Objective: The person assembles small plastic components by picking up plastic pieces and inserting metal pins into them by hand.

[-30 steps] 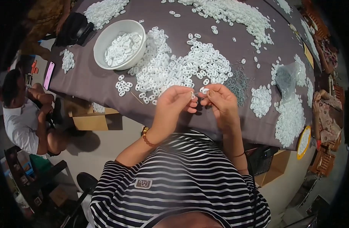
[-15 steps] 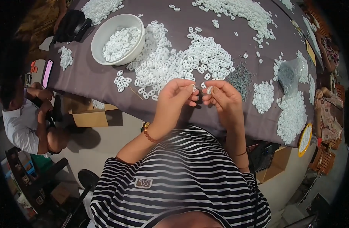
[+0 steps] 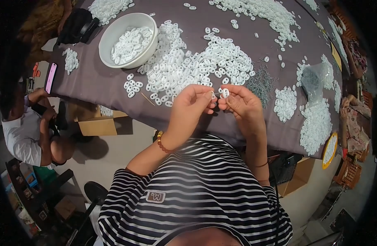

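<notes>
Holding a white two-holed oval piece (image 3: 225,93) in the right hand (image 3: 246,106), gripped between thumb and fingers, with the holes showing. Pinching a smaller whitish part (image 3: 213,95) at the fingertips of the left hand (image 3: 190,107), half hidden by the thumb and too small to identify. Holding both hands close together, fingertips just beside each other, above the near part of the worktop (image 3: 106,84), covered in dark grey-brown cloth. Cannot tell of any join between the two held parts. Wearing a black-and-white striped top (image 3: 196,184) and, on the left wrist, a beaded bracelet (image 3: 162,142). Facing a broad heap of loose white pieces (image 3: 168,67) just beyond the fingers, with a pile of thin grey pins (image 3: 261,84) near the right hand. Farther left, next to the heap, a white bowl (image 3: 149,54) partly filled with more such pieces. To the right, a smaller white pile (image 3: 285,104), then a clear plastic bag (image 3: 313,82) beside another large spread. At the far left edge, a phone (image 3: 51,78) with a pinkish screen; below it, a seated person (image 3: 22,137) in white, near an open cardboard box (image 3: 99,127).
</notes>
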